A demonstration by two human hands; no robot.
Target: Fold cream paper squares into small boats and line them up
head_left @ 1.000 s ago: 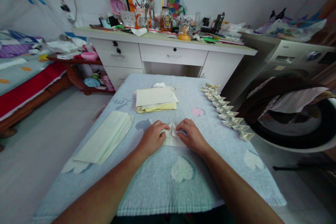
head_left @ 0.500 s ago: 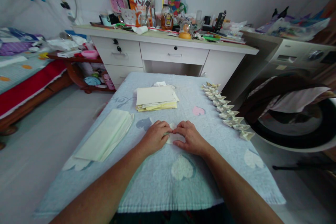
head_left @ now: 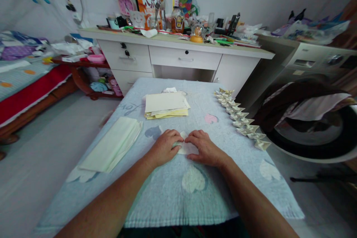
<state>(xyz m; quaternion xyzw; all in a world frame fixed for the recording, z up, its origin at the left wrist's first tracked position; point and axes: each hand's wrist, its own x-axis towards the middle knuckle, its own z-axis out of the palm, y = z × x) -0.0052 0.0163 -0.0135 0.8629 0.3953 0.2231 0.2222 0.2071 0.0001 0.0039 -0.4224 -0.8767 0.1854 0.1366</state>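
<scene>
A small piece of pale paper (head_left: 184, 150) lies on the cloth-covered table in front of me, mostly hidden by my hands. My left hand (head_left: 166, 147) grips its left part, thumb and fingers closed on it. From the other side, my right hand (head_left: 205, 148) pinches the paper near its upper edge, with its thumb lower down. The fingertips of both hands nearly meet. Along the table's right side runs a slanting row of several folded paper boats (head_left: 242, 123). Beyond my hands is a stack of cream and yellow paper sheets (head_left: 165, 102). Pale green folded sheets (head_left: 113, 144) lie to the left.
A light blue tablecloth (head_left: 156, 200) with heart patterns covers the table. Behind it stands a white desk (head_left: 185, 57) crowded with jars, a snack bag and a pink clock. A washing machine (head_left: 315, 63) with clothes in its door is at right, a bed (head_left: 28, 81) at left.
The hands stay in nearly the same place on the paper. My right thumb has shifted slightly right, and a little more of the paper shows between the hands.
</scene>
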